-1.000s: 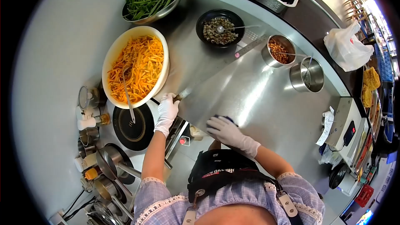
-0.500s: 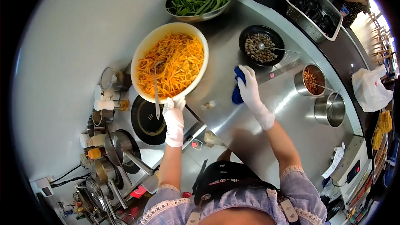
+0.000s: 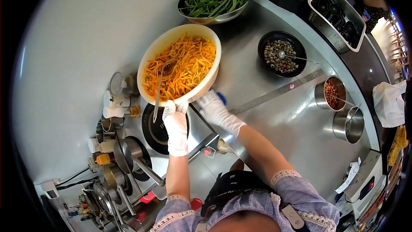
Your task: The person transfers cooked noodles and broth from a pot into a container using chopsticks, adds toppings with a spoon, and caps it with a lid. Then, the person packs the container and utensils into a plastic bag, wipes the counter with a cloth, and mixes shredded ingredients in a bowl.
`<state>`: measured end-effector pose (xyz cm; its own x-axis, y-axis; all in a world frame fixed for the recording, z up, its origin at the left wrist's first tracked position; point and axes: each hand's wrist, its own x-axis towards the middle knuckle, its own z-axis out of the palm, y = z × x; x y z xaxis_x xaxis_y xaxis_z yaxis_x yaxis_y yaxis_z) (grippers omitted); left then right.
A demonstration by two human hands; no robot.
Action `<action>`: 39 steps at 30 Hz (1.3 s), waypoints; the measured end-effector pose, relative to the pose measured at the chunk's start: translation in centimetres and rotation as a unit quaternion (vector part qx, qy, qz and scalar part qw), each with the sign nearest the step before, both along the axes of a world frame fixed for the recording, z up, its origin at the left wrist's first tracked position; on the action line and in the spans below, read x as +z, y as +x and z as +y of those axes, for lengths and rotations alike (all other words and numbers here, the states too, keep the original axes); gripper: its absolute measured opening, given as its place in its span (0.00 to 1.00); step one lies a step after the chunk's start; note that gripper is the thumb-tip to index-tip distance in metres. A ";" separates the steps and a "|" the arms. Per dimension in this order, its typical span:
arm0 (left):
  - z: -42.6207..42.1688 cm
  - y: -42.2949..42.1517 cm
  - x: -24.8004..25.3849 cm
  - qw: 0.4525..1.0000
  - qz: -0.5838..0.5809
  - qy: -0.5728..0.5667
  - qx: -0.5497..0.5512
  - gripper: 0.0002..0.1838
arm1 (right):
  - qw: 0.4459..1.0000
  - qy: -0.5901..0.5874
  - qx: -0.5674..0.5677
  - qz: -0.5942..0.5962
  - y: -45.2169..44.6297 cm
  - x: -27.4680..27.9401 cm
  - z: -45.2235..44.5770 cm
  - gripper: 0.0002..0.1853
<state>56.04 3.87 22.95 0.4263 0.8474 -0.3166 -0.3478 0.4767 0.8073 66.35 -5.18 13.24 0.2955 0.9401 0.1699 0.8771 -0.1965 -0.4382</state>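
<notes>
My gloved left hand [image 3: 175,124] grips the near rim of a large cream bowl [image 3: 213,77], thumb on the rim and fingers against its outer side. The bowl is tilted and full of orange and yellow shredded strips [image 3: 180,66]. A slotted serving spoon [image 3: 158,96] rests in it, its handle over the rim near my left thumb. My gloved right hand [image 3: 214,111], smeared by motion, is on the steel counter close beside the bowl. A blue cloth [image 3: 222,98] shows past its fingers, mostly hidden by the hand.
A bowl of cut greens [image 3: 216,0] stands at the back. To the right are a black bowl of small shells [image 3: 281,54], a metal strip [image 3: 277,92] and two steel pots [image 3: 329,93]. A black hob plate [image 3: 154,133], pans [image 3: 133,152] and bottles [image 3: 116,111] line the left.
My right hand has swept left across the counter with the blue cloth, up to the bowl's side. My left hand keeps its hold on the rim. The whole view has shifted slightly.
</notes>
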 end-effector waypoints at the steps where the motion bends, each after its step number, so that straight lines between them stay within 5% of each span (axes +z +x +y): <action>1: -0.1 0.1 0.1 1.000 0.001 0.001 -0.003 0.20 | 0.998 -0.014 0.062 0.012 -1.3 -0.3 0.0 0.32; 3: -0.4 0.4 0.2 1.000 -0.005 -0.003 0.020 0.20 | 0.994 0.044 0.089 0.048 -1.8 -0.9 -1.1 0.25; 5: 0.2 0.0 -0.2 1.000 -0.002 -0.011 0.015 0.21 | 0.997 0.036 0.034 -0.064 0.4 -0.8 -2.0 0.25; 7: 0.7 -0.3 -0.3 1.000 -0.023 -0.010 0.010 0.22 | 0.996 -0.037 -0.073 -0.041 4.4 -0.1 -2.2 0.27; 11: 1.2 -0.1 0.5 0.999 -0.030 -0.002 0.014 0.22 | 0.969 0.032 -0.241 -0.034 6.7 -2.7 -1.2 0.30; 15: 0.9 0.1 0.7 1.000 -0.008 -0.005 0.018 0.22 | 0.993 -0.049 -0.103 0.014 1.5 -0.6 1.7 0.28; 18: 0.4 0.1 0.2 1.000 -0.007 -0.002 0.015 0.22 | 0.998 0.063 0.018 -0.017 -3.4 -1.8 4.7 0.23; 21: 0.4 0.3 0.2 1.000 -0.019 -0.009 0.004 0.22 | 0.962 0.033 0.006 0.272 -0.4 0.5 7.0 0.21; 22: 0.4 0.3 0.4 0.999 -0.021 -0.019 0.015 0.21 | 0.962 0.035 0.005 0.272 0.5 0.5 7.1 0.21; 24: 0.4 0.4 0.5 0.999 -0.022 -0.025 0.035 0.21 | 0.972 0.030 -0.050 0.228 2.1 0.1 6.3 0.21; 27: 0.5 0.5 0.9 0.999 -0.022 -0.008 0.039 0.20 | 0.988 0.067 -0.118 -0.070 5.1 -3.9 5.1 0.26; 29: 0.4 0.3 0.4 0.999 -0.023 -0.018 0.030 0.20 | 0.973 0.041 -0.212 -0.086 8.0 -3.5 2.2 0.25; 36: -1.9 -0.4 -4.0 0.996 -0.022 -0.082 -0.003 0.20 | 0.961 -0.020 -0.262 -0.091 11.5 -1.0 -3.9 0.19; 39: -2.7 -0.4 -5.6 0.996 -0.055 -0.069 -0.024 0.21 | 0.924 0.182 -0.296 0.160 11.2 1.2 -8.2 0.18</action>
<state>55.64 1.22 17.31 0.5040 0.7771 -0.3771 -0.4051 0.5982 0.6914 77.54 -13.36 14.45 0.8299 0.4948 0.2577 0.4768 -0.3890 -0.7883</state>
